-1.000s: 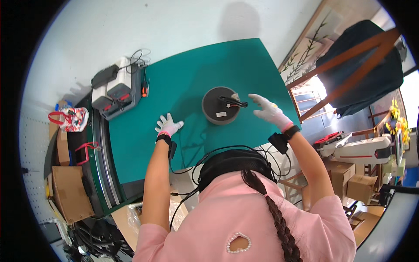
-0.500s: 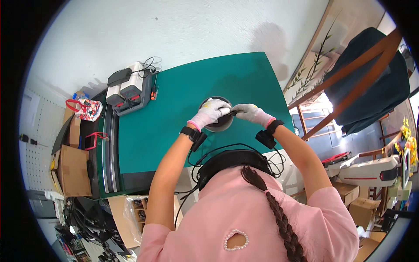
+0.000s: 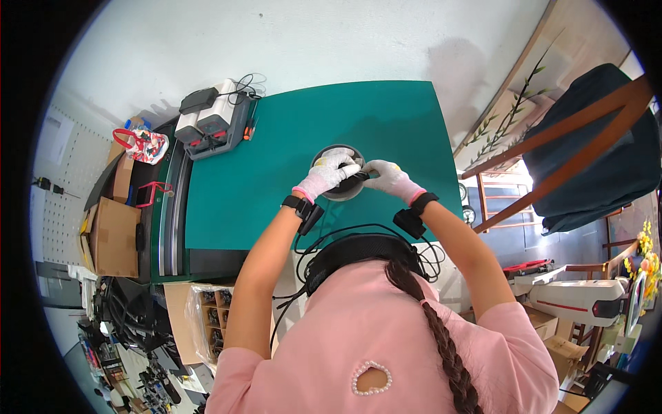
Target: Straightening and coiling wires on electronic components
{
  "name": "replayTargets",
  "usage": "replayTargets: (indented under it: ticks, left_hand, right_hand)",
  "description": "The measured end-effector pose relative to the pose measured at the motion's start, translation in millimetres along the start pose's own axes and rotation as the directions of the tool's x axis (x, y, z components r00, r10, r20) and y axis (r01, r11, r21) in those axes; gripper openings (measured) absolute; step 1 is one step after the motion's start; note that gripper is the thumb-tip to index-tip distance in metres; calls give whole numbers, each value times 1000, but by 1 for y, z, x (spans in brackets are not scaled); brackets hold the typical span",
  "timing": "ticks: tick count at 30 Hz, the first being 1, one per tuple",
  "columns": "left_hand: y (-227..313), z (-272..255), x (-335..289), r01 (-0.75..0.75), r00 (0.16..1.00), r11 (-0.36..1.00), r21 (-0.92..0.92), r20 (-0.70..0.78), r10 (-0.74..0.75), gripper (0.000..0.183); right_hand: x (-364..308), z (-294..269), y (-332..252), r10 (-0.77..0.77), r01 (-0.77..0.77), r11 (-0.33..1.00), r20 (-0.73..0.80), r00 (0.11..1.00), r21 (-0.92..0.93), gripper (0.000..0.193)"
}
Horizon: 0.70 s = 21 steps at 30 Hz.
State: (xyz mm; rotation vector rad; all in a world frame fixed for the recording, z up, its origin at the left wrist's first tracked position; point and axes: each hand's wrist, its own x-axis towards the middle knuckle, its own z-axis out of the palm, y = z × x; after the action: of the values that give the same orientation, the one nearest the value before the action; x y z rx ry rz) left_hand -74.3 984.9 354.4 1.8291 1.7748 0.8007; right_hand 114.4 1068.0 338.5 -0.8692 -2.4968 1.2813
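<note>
Round dark device (image 3: 338, 181) sits under both gloved hands, left hand (image 3: 323, 175) and right hand (image 3: 390, 178) seemingly gripping its top.

Both arms reach forward, elbows bent. Left hand (image 3: 325, 174) and right hand (image 3: 387, 176) gloved, fingers curled, fingertips nearly meeting; dark bands on both wrists.

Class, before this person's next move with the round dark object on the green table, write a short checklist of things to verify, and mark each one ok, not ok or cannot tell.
1. Left hand on the round dark object: ok, gloved, resting on its top.
2. Right hand on it: ok, at its right edge.
3. Object fully on the green table: ok, away from the edges.
4. Grey equipment well apart from the hands: ok, at the far left corner.
5. Grip firmness: cannot tell.
</note>
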Motion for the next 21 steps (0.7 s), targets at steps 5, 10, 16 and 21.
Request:
replayTargets:
  ticks: [5, 10, 16, 21]
  left_hand:
    - [11, -3, 3, 150, 988, 988, -28, 40, -149, 28]
    - [26, -8, 8, 243, 969, 969, 39, 34, -244, 39]
    - [31, -8, 15, 297, 953, 955, -9, 63, -296, 41]
    - [18, -5, 19, 270, 955, 962, 43, 113, -273, 41]
  right_hand:
    - [9, 9, 13, -38, 39, 994, -13, 999, 106, 35]
    - [15, 0, 7, -56, 56, 989, -1, 998, 134, 33]
    - [40, -3, 29, -63, 18, 964, 163, 985, 267, 22]
    - [45, 4, 41, -101, 42, 921, 133, 986, 386, 19]
